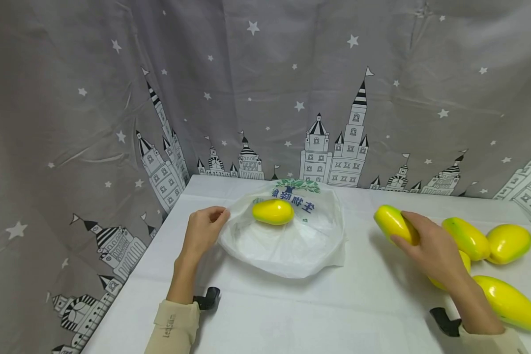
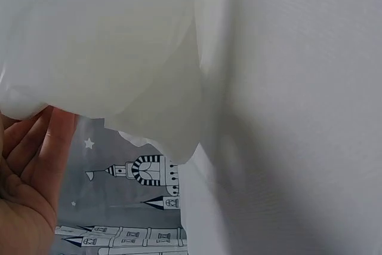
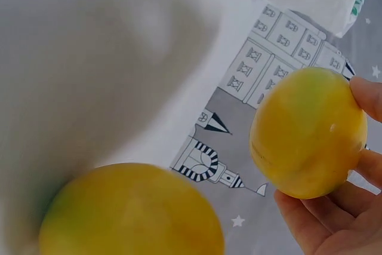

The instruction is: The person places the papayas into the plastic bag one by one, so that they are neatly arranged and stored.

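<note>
My left hand [image 1: 203, 228] pinches the left rim of a white plastic bag [image 1: 283, 255], which stands spread wide on the table with green and blue print on its far side. One yellow mango [image 1: 273, 212] lies inside the bag. In the left wrist view, the left fingers [image 2: 57, 141] meet the edge of the bag film. To the right of the bag, my right hand [image 1: 433, 246] grips another mango [image 1: 395, 223], yellow with a greenish tip, above the table. The right wrist view shows thumb and fingers around this held mango [image 3: 307, 132].
Several more mangoes lie at the right of the white-covered table [image 1: 292, 319], among them one at the far right [image 1: 509, 244] and one near the right forearm [image 1: 509, 302]. A grey curtain [image 1: 265, 98] printed with castles and stars hangs behind the table and along its left.
</note>
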`<state>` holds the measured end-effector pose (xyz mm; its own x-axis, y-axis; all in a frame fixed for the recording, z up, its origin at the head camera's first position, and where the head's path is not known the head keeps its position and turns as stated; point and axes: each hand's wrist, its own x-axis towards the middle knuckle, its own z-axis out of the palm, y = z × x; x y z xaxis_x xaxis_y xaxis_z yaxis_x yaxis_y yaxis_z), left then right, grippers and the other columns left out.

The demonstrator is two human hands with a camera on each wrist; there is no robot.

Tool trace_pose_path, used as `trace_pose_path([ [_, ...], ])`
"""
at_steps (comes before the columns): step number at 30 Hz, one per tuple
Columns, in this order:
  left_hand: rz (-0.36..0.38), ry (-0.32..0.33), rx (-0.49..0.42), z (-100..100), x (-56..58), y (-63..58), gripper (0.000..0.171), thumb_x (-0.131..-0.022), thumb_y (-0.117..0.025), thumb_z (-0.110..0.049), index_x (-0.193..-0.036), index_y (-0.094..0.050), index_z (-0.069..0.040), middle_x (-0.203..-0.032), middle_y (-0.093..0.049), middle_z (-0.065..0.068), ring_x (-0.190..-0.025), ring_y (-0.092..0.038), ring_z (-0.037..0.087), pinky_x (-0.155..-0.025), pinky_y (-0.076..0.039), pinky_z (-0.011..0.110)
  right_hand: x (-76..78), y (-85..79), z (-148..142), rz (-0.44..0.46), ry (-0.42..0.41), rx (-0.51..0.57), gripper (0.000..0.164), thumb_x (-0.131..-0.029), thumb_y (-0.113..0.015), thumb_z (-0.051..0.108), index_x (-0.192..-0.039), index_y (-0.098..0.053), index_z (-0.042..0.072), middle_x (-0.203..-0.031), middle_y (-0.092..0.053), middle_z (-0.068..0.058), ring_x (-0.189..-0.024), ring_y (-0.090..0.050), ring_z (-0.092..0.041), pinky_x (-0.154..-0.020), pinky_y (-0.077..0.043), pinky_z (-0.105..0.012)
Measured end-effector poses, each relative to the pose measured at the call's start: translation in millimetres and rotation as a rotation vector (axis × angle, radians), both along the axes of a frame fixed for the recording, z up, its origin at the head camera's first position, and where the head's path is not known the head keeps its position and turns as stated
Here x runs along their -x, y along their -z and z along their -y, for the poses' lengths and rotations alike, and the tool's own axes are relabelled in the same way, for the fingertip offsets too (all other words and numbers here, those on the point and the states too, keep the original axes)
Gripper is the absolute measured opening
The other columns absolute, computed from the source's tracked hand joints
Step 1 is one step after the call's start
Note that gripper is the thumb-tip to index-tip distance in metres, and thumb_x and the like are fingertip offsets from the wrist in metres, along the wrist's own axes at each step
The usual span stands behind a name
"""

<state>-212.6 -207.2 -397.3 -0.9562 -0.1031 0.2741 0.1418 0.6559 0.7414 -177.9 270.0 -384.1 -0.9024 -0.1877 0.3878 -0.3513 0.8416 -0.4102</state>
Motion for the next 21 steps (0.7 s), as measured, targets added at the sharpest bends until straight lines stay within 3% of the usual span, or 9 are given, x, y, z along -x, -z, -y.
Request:
trace_pose_path([
  [9,0.012,-0.019,0.017,-1,-0.2,-1.5,0.026,-0.095,-0.064,-0.021,-0.104,-0.074,0.001,-0.090,-0.073,0.013,-0.084,-0.066,0.027,-0.074,-0.053,0.041,-1.8,-2.2,8,-0.032,-0.006,-0.042,0.059,-0.086,-0.076,0.023,-0.132,-0.053,-0.007,-0.127,-0.056,-0.031,-0.112,-0.053,-0.048,-0.091,-0.040,-0.063],
  [21,-0.003,-0.008,0.007,1,-0.4,0.1,0.025,-0.096,-0.064,-0.020,-0.103,-0.074,0.002,-0.090,-0.073,0.014,-0.083,-0.068,0.027,-0.073,-0.055,0.041,-6.6,-7.2,22,-0.087,-0.007,-0.056,0.059,-0.084,-0.078,0.022,-0.131,-0.054,-0.005,-0.129,-0.056,-0.030,-0.113,-0.053,-0.048,-0.092,-0.042,-0.064],
])
